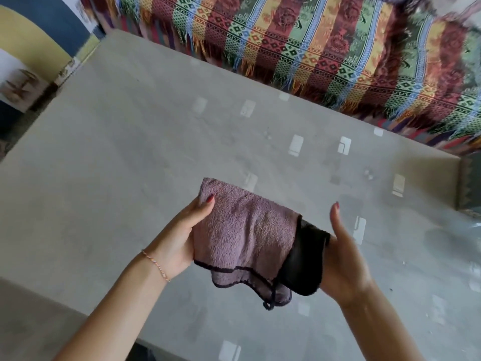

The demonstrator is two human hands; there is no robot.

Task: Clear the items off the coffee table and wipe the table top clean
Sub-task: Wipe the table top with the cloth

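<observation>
A purple terry cloth [242,233] with a dark hem is held flat above the grey glossy coffee table [125,157]. My left hand [182,235] grips the cloth's left edge, thumb on top. My right hand [343,256] is under the cloth's right side, where a dark part of the cloth drapes over its palm; its thumb points up and its fingers are hidden beneath the fabric. No items show on the table top.
A sofa with a striped, fringed multicoloured throw [325,48] runs along the table's far edge. Past the left corner lies a floor with a yellow and blue rug [31,40]. Light patches reflect on the table surface.
</observation>
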